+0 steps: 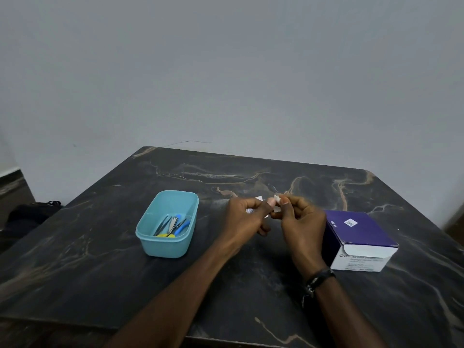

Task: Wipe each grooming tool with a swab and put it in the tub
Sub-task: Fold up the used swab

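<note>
Over the middle of the dark marbled table [251,285] both hands meet. My left hand [247,217] pinches a small white swab packet [258,199], most of it hidden by the fingers. My right hand [300,222] pinches a white swab [276,199] at the packet's torn end. To the left stands a turquoise tub [164,243]; inside it lie several grooming tools [172,226], among them metal tweezers, a nail clipper and pieces with blue and yellow handles.
A purple and white box of alcohol swabs [359,241] lies just right of my right hand. A dark band circles my right wrist [319,280]. A black bag [32,213] sits on the floor beyond the table's left edge. A grey wall stands behind.
</note>
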The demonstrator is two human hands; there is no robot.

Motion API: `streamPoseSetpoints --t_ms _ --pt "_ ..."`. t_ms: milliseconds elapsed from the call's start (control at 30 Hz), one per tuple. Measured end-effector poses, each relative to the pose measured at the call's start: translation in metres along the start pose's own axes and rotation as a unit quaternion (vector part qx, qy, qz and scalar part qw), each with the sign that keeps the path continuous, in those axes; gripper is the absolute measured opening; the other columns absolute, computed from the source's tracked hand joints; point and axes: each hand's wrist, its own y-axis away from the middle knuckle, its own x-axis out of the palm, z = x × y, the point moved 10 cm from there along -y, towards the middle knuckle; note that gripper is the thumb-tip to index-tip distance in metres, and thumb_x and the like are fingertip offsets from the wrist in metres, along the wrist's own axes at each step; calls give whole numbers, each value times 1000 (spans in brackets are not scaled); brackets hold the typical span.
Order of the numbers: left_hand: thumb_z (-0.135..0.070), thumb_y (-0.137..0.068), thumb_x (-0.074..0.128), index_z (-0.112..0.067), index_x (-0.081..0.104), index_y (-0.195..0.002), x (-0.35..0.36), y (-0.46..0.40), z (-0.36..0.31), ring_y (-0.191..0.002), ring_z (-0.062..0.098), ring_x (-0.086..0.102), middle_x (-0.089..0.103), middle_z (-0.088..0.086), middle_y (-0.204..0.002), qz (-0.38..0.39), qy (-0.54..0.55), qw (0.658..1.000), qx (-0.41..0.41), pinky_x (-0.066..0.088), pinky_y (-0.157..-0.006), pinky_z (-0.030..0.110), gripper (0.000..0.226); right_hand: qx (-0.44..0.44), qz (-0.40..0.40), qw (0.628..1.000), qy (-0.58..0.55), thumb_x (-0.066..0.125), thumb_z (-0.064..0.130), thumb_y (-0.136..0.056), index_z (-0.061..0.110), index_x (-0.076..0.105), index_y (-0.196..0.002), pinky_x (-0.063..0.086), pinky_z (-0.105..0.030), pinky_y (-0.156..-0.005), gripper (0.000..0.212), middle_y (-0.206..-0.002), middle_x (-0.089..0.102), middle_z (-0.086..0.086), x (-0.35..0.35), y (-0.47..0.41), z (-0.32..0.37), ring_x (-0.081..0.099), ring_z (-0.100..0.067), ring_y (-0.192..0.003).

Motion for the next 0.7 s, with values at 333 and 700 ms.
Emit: streamPoseSetpoints --t_ms 333,700 --pt "-15 -90 65 4 71 -87 -1 2 11 -55 18 62 69 24 -83 -5 69 996 -57 53 -50 30 20 25 46 999 -2 67 10 -87 22 74 -85 54 -20 -69 15 -81 75 4 12 3 -4 69 -6 -76" --pt "-3 -85 60 -2 70 -69 -15 1 9 -48 18 61 67 10 -70 -50 43 997 -49 50 -47 29 19 97 73 992 -35 63 14 -91 15 69 -96 45 -15 -55 9 -79 70 1 16 5 -13 59 2 -59"
